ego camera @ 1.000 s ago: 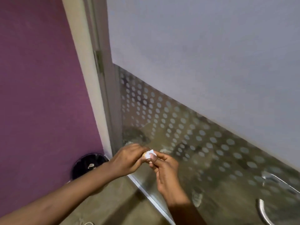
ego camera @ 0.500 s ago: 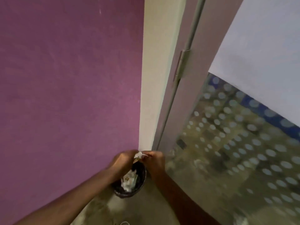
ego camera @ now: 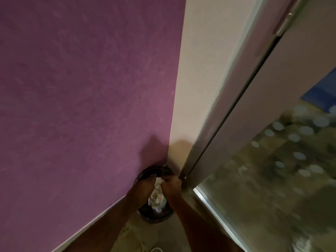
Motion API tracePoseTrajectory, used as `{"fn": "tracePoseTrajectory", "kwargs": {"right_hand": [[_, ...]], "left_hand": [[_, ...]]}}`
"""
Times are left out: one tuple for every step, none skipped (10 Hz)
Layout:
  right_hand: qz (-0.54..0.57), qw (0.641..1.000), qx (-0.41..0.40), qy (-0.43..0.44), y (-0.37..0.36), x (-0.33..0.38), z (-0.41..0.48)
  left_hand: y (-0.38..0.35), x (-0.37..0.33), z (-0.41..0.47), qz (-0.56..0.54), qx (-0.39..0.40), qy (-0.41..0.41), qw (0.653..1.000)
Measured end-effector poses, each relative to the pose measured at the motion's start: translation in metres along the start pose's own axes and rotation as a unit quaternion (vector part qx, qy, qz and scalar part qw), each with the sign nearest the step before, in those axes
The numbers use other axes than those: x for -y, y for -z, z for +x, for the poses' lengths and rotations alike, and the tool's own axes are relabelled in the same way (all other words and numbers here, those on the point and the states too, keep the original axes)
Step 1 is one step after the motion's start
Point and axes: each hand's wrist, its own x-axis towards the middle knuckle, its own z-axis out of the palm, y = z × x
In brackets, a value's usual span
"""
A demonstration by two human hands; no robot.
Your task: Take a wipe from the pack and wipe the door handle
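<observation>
**Used wipe held over the bin in the corner**

Both hands low in the corner, directly above a dark round bin (ego camera: 154, 213). Left hand (ego camera: 143, 186) and right hand (ego camera: 171, 184) close together, nearly touching, fingers curled inward. A small scrap of white between the fingertips, taken to be the wipe (ego camera: 160, 180); blurred and small, so the exact pinch cannot be told. Neither hand spread open; both appear closed on the scrap, bunching it up.

Bin on the floor (ego camera: 163, 239), against the purple wall (ego camera: 81, 106) and just beside the cream door frame (ego camera: 196, 88). White crumpled waste with a touch of colour inside the bin, below the hands.

Glass door (ego camera: 272, 170) with a pattern of frosted dots to the right, its metal edge running down to the floor near the right hand. Door handle not in view. Wipe pack not in view.

Judgement: hands over the bin mouth so that a released wipe falls straight in, hence the low reach and the tight bunching. Wiping of the handle judged finished, disposal the step in hand. Risk minor: wipe small and light, could cling to damp fingers or land on the bin rim and not inside.
</observation>
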Motion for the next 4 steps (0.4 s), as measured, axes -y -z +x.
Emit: {"fn": "tracePoseTrajectory", "kwargs": {"right_hand": [[-0.046, 0.998, 0.041, -0.003, 0.001, -0.002, 0.002], [-0.129, 0.989, 0.018, 0.070, 0.020, 0.000, -0.006], [-0.215, 0.971, -0.024, 0.098, 0.051, 0.005, -0.022], [-0.262, 0.942, -0.134, 0.162, 0.091, 0.024, -0.047]], "left_hand": [[-0.003, 0.002, 0.002, -0.182, -0.020, 0.062, 0.981], [0.013, -0.008, -0.007, 0.155, -0.099, 0.015, 0.983], [0.030, -0.033, -0.013, 0.188, 0.024, -0.065, 0.980], [0.037, -0.080, -0.014, 0.301, -0.185, -0.210, 0.912]]}}
